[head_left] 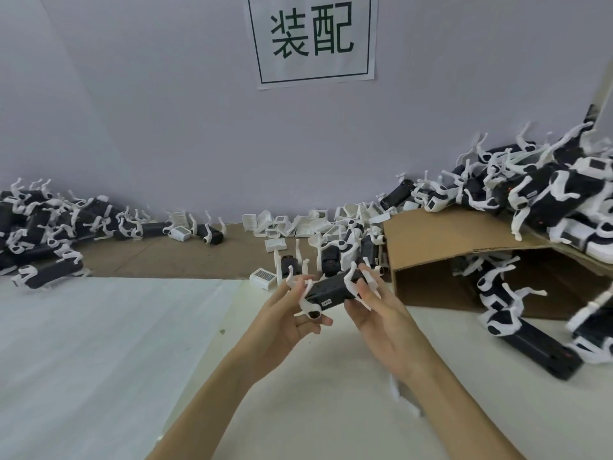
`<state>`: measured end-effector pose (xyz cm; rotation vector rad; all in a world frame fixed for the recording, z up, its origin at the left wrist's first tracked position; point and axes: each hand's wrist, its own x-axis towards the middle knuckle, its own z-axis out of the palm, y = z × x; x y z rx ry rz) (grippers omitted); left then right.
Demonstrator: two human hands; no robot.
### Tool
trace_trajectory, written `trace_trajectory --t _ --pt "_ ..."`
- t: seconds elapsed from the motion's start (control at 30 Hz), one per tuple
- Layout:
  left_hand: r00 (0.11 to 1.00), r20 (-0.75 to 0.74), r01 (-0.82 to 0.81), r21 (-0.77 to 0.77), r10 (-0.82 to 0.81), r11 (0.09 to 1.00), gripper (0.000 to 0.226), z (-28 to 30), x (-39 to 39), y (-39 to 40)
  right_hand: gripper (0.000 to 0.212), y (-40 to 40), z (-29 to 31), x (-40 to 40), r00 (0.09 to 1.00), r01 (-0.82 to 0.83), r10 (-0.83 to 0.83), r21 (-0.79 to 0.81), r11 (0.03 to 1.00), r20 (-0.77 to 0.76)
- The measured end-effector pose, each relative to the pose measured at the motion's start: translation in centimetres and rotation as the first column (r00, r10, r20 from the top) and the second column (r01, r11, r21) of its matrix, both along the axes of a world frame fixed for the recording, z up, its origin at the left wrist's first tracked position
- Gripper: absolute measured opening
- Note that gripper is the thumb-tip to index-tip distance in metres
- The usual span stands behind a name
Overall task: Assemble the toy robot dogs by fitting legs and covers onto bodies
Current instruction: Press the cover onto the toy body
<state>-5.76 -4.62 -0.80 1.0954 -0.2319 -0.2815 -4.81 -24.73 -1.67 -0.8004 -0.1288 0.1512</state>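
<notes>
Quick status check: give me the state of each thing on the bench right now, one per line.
Toy dog body: held off the table in both hands, white legs fitted.
Left hand: grips the body's left end.
Right hand: grips the body's right end.
Cardboard box: on its side, opening toward the camera, dogs spilling out.
Loose white covers: scattered along the wall, unfitted.
Left pile of dogs: heaped, legs fitted.

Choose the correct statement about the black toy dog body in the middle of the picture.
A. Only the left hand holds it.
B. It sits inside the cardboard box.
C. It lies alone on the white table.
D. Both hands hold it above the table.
D: the left hand and the right hand grip the black body from its two ends, lifted above the white table, with white legs already on it.
</notes>
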Motion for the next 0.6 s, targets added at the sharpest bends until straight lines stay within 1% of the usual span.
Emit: trace_trajectory --t 0.07,0.1,0.17,0.23,0.27,0.33,0.37,0.4,0.43,0.47,0.5,0.53,0.57,0.6 --pt "0.996 0.064 -0.063 -0.021 0.065 0.998 0.053 -0.5 0.3 -0.1 0.057 0.1 0.1 -0.3 0.998 -0.035 0.036 0.036 0.999 -0.048" --pt "0.987 0.113 -0.115 0.01 0.113 0.993 0.051 -0.8 0.3 -0.1 0.058 0.1 0.2 -0.5 0.993 -0.067 0.072 0.057 0.996 -0.096" --pt "0.956 0.238 -0.21 0.156 0.169 0.965 0.046 -1.3 0.5 0.1 0.068 0.1 0.3 -0.6 0.975 -0.096 0.116 0.116 0.989 -0.188" --pt "0.926 0.36 -0.228 0.295 0.113 0.928 0.042 -1.4 0.5 0.5 0.077 -0.2 0.2 -0.5 0.971 -0.069 0.094 0.116 0.991 -0.219" --pt "0.913 0.403 -0.22 0.359 0.062 0.907 0.043 -1.4 0.5 0.7 0.076 -0.3 0.2 -0.5 0.974 -0.059 0.076 0.085 0.995 -0.213" --pt "0.879 0.476 -0.217 0.456 -0.031 0.863 0.05 -1.3 0.4 0.9 0.06 -0.4 0.1 -0.3 0.979 -0.06 0.055 -0.022 0.998 -0.194" --pt "0.861 0.506 -0.234 0.495 -0.059 0.837 0.057 -1.2 0.4 0.9 0.05 -0.4 0.0 -0.3 0.98 -0.06 0.045 -0.071 0.996 -0.196" --pt "0.852 0.52 -0.251 0.514 -0.065 0.82 0.065 -1.2 0.4 0.8 0.045 -0.4 -0.2 -0.2 0.978 -0.056 0.035 -0.097 0.994 -0.206" --pt "0.862 0.505 -0.251 0.499 -0.043 0.829 0.071 -1.3 0.3 0.6 0.044 -0.4 -0.3 -0.1 0.977 -0.049 0.027 -0.104 0.993 -0.21" --pt "0.895 0.445 -0.234 0.44 0.016 0.867 0.07 -1.2 0.2 0.3 0.045 -0.3 -0.3 -0.2 0.981 -0.037 0.016 -0.109 0.993 -0.193" --pt "0.935 0.34 -0.224 0.339 0.103 0.914 0.059 -1.0 0.1 -0.1 0.045 -0.3 -0.2 -0.2 0.988 -0.02 -0.001 -0.131 0.991 -0.157" --pt "0.959 0.235 -0.221 0.261 0.16 0.94 0.042 -0.9 0.1 -0.5 0.044 -0.2 -0.1 -0.3 0.994 -0.003 -0.015 -0.165 0.986 -0.109" --pt "0.971 0.143 -0.218 0.223 0.189 0.95 0.035 -0.9 0.1 -0.7 0.041 -0.1 0.0 -0.4 0.998 0.009 -0.022 -0.195 0.981 -0.064" --pt "0.976 0.102 -0.213 0.243 0.194 0.946 0.043 -1.0 0.2 -0.8 0.039 0.0 0.0 -0.5 0.999 0.016 -0.023 -0.219 0.976 -0.028"
